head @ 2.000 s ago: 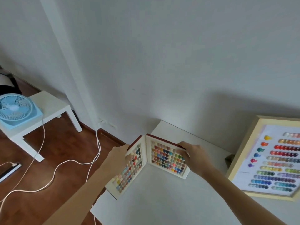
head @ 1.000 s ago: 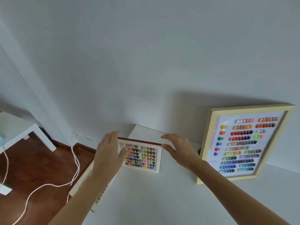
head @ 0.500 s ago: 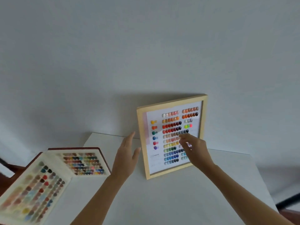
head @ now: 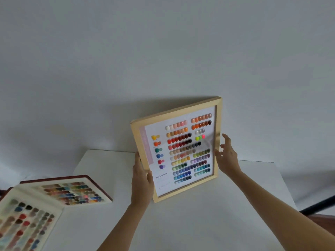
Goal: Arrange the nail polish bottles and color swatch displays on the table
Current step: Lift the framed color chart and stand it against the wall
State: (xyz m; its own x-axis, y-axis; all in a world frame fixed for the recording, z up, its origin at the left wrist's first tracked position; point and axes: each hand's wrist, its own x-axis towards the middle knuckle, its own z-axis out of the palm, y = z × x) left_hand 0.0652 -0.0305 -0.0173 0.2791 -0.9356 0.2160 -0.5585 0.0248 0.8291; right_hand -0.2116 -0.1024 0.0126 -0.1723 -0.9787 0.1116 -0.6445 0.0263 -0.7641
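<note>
A wooden-framed swatch display [head: 182, 148] with rows of coloured nail tips stands tilted on the white table [head: 190, 223], near the wall. My left hand [head: 140, 175] grips the frame's left edge, thumb on the front. My right hand [head: 226, 156] is at the frame's right edge with fingers spread, the palm against the side. An open swatch book [head: 54, 200] with a dark red cover lies flat at the table's left end, both pages full of colour tips. No nail polish bottles are in view.
A plain grey wall [head: 163, 60] rises directly behind the table. The table's right edge drops off beside a dark bar [head: 319, 205] over wooden floor at the lower right. The swatch book overhangs the table's left corner.
My hands left the swatch book, which now lies open and flat, and moved right to the framed display. My left hand has closed on its left edge and my right has shifted to its right edge.
</note>
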